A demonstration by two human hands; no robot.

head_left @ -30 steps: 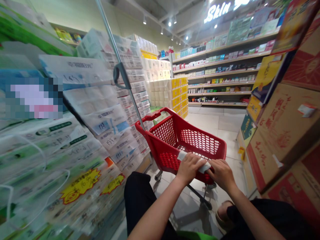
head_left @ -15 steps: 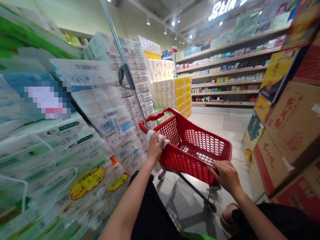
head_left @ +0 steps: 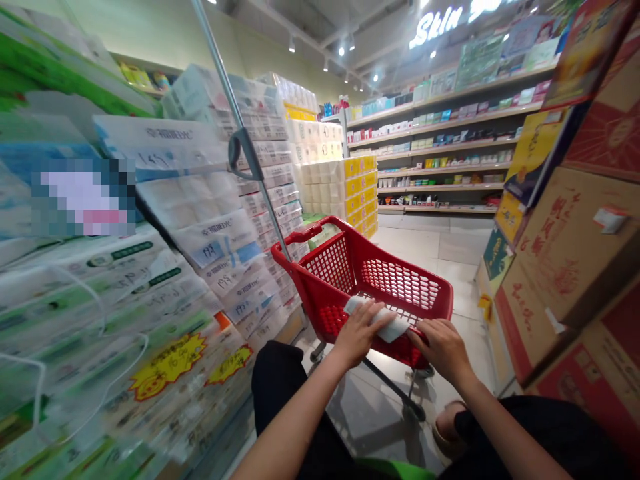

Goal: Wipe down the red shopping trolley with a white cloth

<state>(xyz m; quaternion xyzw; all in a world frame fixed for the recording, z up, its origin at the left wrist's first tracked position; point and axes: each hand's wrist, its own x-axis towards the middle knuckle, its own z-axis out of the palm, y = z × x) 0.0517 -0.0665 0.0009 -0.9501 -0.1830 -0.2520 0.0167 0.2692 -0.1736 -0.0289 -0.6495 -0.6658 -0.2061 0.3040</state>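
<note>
Fingers [head_left: 374,315] of L hand [head_left: 357,333] flat, together, pressing white wipe [head_left: 397,328] on red cart [head_left: 400,283] rim, 6 o'clock. R hand [head_left: 440,347] curled on rim, 5 o'clock. Wipe prob. soft, light, limp; pinch at an edge.

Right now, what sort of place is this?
Most likely a supermarket aisle: a red shopping cart, stacked toilet paper packs with yellow price tags on the left, and long shelves of small boxed goods under a lit sign.

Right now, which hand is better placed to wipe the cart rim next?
Left, probably: left hand presses the white cloth on the red shopping cart rim; right hand grips bare rim.
</note>
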